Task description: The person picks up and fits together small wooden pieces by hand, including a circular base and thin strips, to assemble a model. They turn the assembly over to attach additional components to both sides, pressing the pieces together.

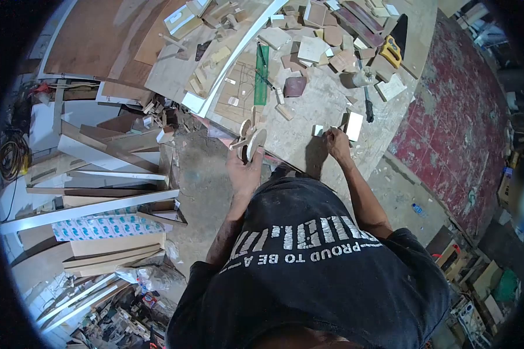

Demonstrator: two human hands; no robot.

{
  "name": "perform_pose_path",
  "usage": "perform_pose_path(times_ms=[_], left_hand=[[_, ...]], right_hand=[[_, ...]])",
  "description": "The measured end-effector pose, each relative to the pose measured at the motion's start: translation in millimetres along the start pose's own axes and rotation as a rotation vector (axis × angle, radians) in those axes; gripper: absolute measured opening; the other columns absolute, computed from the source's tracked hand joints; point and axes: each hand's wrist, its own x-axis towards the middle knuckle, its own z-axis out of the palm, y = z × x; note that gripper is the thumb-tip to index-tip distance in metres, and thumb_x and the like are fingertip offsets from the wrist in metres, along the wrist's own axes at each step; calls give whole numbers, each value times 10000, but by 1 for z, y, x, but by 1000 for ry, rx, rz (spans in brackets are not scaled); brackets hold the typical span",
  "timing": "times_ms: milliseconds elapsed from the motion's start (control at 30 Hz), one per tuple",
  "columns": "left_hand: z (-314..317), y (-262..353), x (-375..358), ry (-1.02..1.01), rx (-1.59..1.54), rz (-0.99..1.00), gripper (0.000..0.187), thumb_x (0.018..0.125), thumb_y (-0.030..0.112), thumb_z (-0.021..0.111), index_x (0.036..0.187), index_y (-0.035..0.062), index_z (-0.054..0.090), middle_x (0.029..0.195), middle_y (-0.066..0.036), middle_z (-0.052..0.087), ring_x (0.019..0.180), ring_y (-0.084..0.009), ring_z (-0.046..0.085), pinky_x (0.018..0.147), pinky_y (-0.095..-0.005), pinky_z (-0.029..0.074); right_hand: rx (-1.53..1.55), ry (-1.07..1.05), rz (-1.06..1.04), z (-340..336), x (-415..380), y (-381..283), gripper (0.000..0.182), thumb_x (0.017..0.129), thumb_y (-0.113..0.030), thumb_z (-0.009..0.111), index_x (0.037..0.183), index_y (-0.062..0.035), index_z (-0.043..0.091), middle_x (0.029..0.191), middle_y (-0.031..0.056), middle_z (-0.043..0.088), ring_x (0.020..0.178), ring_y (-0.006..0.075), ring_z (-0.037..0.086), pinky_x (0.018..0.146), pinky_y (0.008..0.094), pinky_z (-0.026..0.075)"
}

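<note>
My left hand is closed around a small wooden piece with round discs, held up at the table's near edge. A thin upright stick shows at its far end. Over the tabletop, my right hand has its fingers curled together; whatever may be between them is too small to make out. Right beside those fingers stands a pale rectangular block. A small white block lies just to their left.
Wood offcuts cover the far tabletop, with a yellow-handled saw, a green ruler and a dark-handled tool. A long white strip crosses the table's left side. Boards are piled on the left floor.
</note>
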Motion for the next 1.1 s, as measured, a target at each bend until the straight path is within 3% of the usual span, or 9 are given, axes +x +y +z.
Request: perform_pose_path(times_ms=[233,300,400,500,600,833,967,1033,1100], left_hand=[[7,2,10,35,-21,9,357,851,-40,645,1193,-35,545,1104,-96,635,1007,-140,601,880,-277,479],[4,0,14,16,83,62,401,853,-5,691,1216,-44,525,1131,-131,653,1001,-180,645,866,-312,514],[3,-2,19,29,44,-45,392,857,11,696,1199,-52,514,1128,-136,651,1023,-194,638,886,-313,504],[-2,-6,23,53,100,16,385,860,8,690,1196,-56,514,1140,-144,644,1042,-203,629,903,-315,494],[-2,0,24,106,-3,-20,392,862,4,681,1208,-59,509,1156,-149,637,1047,-203,625,911,-318,489],[-28,-19,26,102,176,156,404,849,-14,695,1196,-49,491,1152,-148,592,1062,-192,583,914,-317,471],[-28,-17,24,74,72,171,443,847,-30,684,1245,-16,489,1176,-127,596,1069,-195,592,916,-315,479],[-15,8,21,77,-559,-205,444,848,-59,661,1254,25,501,1178,-95,603,1081,-188,592,923,-303,479],[-14,1,19,60,-630,-240,468,848,-74,649,1276,38,497,1179,-85,606,1079,-182,594,922,-293,480]], right_hand=[[-45,72,93,-2,-27,13,105,851,-40,575,884,-9,670,747,234,643,738,402,653,651,461,501],[-62,191,82,0,-35,15,139,850,-35,578,960,-3,657,772,225,654,723,398,653,645,462,499],[-7,134,129,2,-38,16,215,827,-42,618,1037,2,631,873,219,635,781,383,631,696,460,495],[-16,39,116,5,-33,9,365,800,-57,662,1154,-13,582,1013,225,578,866,386,598,747,463,497],[-107,-3,137,8,-19,-14,516,795,-95,714,1275,-72,526,1251,197,497,1017,385,603,831,428,522],[-184,-89,95,22,1,-26,502,804,-75,658,1284,-74,511,1266,238,488,1061,444,584,865,472,523],[-264,-107,95,24,0,-22,527,805,-90,659,1301,-65,485,1263,260,486,1074,456,578,875,473,523],[-262,-89,44,27,-2,-17,561,815,-127,691,1322,-73,458,1254,250,486,1035,454,588,865,472,520],[-430,62,-29,16,-9,-38,567,830,-167,695,1339,-77,461,1240,234,500,1013,436,591,853,443,517]])
